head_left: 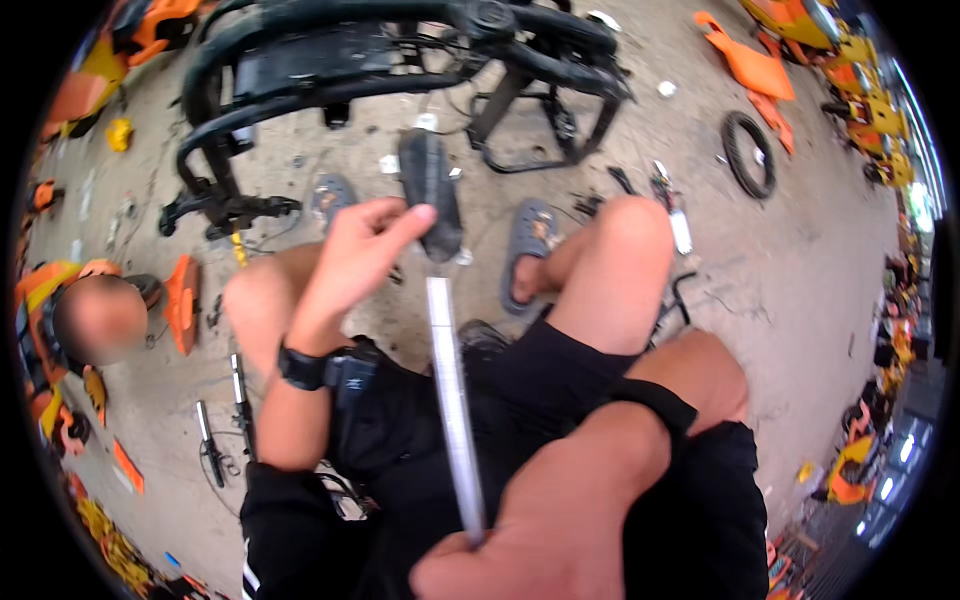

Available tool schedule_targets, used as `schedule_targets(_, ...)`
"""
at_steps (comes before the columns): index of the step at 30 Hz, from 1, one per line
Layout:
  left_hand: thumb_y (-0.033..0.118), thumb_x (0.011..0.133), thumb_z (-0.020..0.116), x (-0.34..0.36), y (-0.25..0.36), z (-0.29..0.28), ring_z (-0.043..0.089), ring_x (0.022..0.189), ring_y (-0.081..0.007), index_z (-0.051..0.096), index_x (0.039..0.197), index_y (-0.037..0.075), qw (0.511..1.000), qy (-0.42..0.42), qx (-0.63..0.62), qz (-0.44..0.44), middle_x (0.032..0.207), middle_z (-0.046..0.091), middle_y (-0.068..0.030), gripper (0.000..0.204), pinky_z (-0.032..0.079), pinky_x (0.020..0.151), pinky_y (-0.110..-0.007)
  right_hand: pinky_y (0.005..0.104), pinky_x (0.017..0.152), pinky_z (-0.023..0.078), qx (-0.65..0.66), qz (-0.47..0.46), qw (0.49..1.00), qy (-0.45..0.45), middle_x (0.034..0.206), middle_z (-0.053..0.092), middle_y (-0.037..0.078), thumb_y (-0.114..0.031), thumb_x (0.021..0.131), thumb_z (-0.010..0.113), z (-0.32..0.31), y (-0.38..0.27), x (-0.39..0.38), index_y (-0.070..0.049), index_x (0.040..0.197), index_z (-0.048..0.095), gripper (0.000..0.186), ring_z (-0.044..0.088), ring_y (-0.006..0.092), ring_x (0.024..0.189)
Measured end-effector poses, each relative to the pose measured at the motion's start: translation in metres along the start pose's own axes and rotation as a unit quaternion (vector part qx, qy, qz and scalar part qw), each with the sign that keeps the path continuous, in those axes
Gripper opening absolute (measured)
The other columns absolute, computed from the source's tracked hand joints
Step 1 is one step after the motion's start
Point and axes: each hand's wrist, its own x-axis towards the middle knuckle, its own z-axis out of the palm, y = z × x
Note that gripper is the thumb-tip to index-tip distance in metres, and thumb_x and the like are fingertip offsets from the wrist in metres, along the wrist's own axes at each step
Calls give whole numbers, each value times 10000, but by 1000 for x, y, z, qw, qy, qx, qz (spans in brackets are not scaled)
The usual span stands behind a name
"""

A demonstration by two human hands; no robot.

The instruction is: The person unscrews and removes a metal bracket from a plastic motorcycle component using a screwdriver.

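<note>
Left hand (372, 245) pinches a tapered black piece (430, 180); right hand (535, 520) grips the long, straight silver metal bar (447, 360) below it — joined or not, I cannot tell. Work looks midway: black tubular metal frame (340, 95) shows no wheel, black rubber tyre (735, 160) lies loose. Stained grey concrete floor (790, 310) — orange-and-yellow machines (855, 80) line my surroundings.
</note>
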Motion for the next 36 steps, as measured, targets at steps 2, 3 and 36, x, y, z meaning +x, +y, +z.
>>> schedule_targets(2,301,909,686,-4,2,12,345,548,-29,569,702,23,1000,-3,2,-19,589,427,72,365,266,463,-237,281,527,295,-101,48,985,131,761,517,44,-245,705,562,13,-10,0,-70,817,674,236,419,130,592)
schedule_targets(3,292,907,689,12,10,3,341,591,-24,593,724,-6,1000,-11,-18,9,612,430,74,363,267,476,-239,270,493,277,-164,69,964,196,729,491,23,-179,770,576,32,-13,12,-70,814,668,149,387,122,558)
schedule_targets(36,333,897,678,5,3,3,413,556,-39,660,840,-57,998,-42,6,38,593,521,17,394,332,468,-251,266,389,233,-120,21,986,111,537,439,32,-89,742,676,-3,-13,34,-41,583,547,210,382,143,432)
